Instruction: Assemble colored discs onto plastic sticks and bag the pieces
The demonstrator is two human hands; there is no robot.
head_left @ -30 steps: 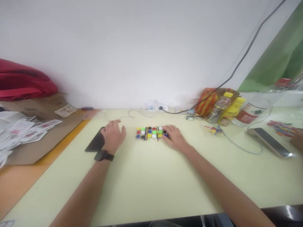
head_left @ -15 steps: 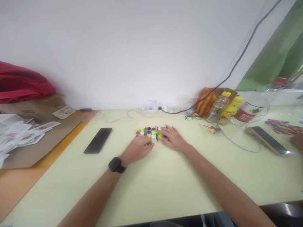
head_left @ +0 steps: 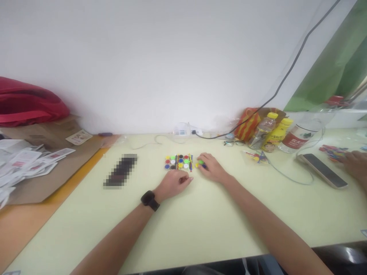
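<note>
On the pale yellow-green table [head_left: 218, 229], small round discs [head_left: 185, 165] in several colours lie in rows, with thin coloured strips [head_left: 190, 165] upright between groups. My left hand [head_left: 173, 183] rests just in front of them, fingers curled in and thumb stretched right; whatever it may hold is hidden. A black watch [head_left: 148, 198] is on that wrist. My right hand [head_left: 211, 168] lies at the right end, its fingers curved around a few green, yellow and blue discs [head_left: 200, 163]. These sit a little apart from the rows, partly covered by the fingers.
A phone [head_left: 120, 171], pixelated, lies left; another phone [head_left: 323, 170] lies right, near another person's hand [head_left: 355, 164] on coloured pieces [head_left: 332, 152]. Bottles [head_left: 276, 135], glasses [head_left: 233, 143] and a cable [head_left: 213, 136] are at the back. Cardboard [head_left: 57, 168] with white packets [head_left: 25, 164] is left.
My left hand has moved right and toward me, uncovering more discs. The discs under my right hand now sit farther right, apart from the strips, and its fingers are more curled.
</note>
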